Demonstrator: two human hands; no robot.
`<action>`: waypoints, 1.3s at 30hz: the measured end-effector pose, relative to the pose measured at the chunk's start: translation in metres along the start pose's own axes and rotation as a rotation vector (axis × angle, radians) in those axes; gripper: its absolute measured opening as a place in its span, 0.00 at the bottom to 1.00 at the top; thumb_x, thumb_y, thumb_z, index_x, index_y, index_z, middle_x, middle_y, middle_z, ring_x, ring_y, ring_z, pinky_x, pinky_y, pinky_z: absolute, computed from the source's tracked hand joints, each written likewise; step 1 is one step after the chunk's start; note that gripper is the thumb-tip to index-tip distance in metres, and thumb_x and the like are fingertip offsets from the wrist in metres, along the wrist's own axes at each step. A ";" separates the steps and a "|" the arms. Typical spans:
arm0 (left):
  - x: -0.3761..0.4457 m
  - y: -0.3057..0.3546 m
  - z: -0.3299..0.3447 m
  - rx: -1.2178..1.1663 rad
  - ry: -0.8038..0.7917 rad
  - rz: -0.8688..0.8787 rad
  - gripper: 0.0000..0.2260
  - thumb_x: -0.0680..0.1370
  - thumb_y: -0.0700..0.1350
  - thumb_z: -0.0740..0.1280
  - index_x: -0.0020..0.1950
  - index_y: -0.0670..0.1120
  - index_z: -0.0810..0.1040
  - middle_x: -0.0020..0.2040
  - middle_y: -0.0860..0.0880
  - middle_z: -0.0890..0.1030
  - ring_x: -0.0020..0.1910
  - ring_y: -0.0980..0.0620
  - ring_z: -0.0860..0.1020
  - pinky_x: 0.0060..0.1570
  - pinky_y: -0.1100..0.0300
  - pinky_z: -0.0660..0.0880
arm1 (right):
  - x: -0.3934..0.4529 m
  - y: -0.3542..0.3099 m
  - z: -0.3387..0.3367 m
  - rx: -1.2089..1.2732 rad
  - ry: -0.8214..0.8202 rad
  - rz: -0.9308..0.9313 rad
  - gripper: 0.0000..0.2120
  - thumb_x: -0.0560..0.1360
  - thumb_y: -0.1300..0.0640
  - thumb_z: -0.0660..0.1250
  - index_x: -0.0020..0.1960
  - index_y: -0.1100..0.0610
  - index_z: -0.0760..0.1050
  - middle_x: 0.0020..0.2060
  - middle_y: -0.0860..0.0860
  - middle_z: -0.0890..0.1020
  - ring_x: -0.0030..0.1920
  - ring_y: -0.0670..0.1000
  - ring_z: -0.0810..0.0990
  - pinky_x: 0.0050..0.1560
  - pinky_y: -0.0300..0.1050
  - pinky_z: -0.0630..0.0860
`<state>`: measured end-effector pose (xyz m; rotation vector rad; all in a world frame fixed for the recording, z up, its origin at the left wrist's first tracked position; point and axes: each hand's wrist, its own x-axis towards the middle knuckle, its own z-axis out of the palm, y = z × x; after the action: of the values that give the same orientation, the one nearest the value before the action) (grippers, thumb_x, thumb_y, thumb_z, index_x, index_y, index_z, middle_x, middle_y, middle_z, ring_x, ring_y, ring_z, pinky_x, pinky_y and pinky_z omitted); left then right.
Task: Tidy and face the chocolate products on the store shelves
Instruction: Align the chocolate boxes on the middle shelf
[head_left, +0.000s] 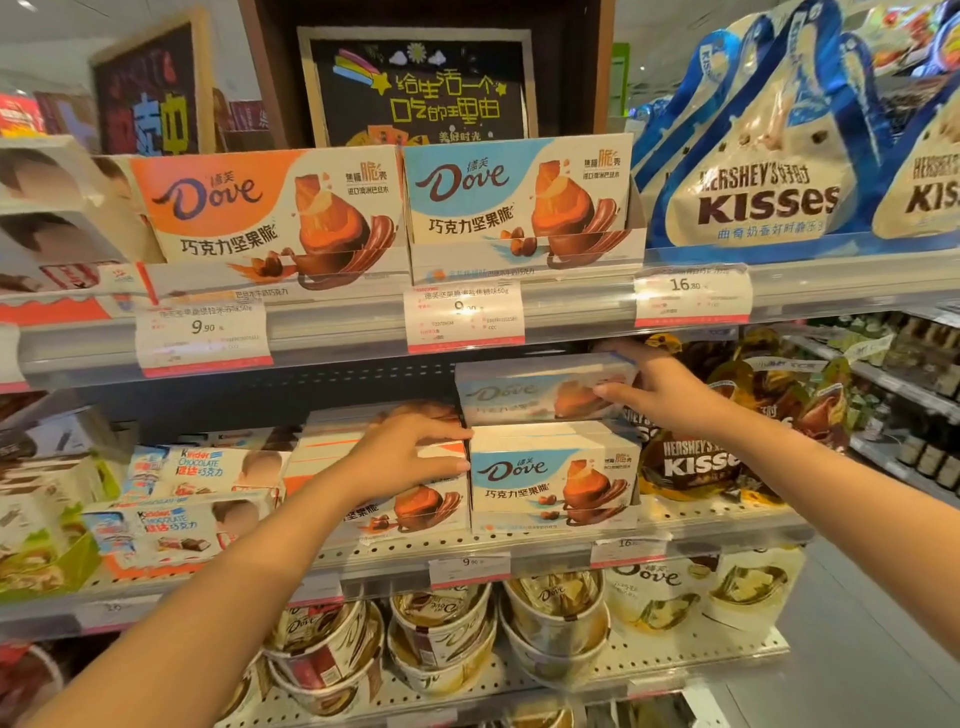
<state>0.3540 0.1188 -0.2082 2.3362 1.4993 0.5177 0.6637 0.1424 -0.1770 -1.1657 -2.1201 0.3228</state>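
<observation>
Right hand is clamped around a glossy blue-and-white cardboard Dove box, sitting on top of a matching Dove box on the perforated metal middle shelf. Left hand lies flat, fingers straight, on the orange Dove box to the left.

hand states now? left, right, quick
Left hand: open, fingers resting on the orange Dove box.
Right hand: gripping the blue Dove box, stacked on another.
</observation>
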 end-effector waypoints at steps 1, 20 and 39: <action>-0.001 0.000 0.000 -0.021 0.003 -0.007 0.25 0.67 0.67 0.65 0.62 0.65 0.74 0.63 0.59 0.75 0.62 0.59 0.72 0.61 0.50 0.72 | 0.002 0.003 0.001 0.012 -0.037 0.027 0.20 0.75 0.59 0.66 0.67 0.58 0.69 0.59 0.49 0.74 0.56 0.39 0.72 0.51 0.26 0.66; -0.002 0.005 -0.001 -0.039 0.048 0.043 0.21 0.71 0.48 0.73 0.63 0.56 0.75 0.58 0.63 0.74 0.57 0.64 0.70 0.53 0.70 0.68 | -0.011 0.015 0.034 -0.259 0.164 -0.106 0.18 0.78 0.55 0.54 0.46 0.65 0.79 0.42 0.50 0.78 0.43 0.45 0.75 0.45 0.35 0.69; -0.007 0.009 -0.001 0.191 0.157 -0.065 0.29 0.65 0.62 0.73 0.62 0.54 0.71 0.55 0.59 0.72 0.56 0.59 0.69 0.55 0.60 0.68 | 0.049 -0.030 0.053 -0.111 -0.289 0.080 0.13 0.80 0.59 0.58 0.62 0.56 0.75 0.57 0.49 0.78 0.56 0.47 0.74 0.43 0.24 0.66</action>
<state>0.3579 0.1090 -0.2043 2.4274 1.7604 0.5765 0.5907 0.1708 -0.1786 -1.3375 -2.3695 0.4364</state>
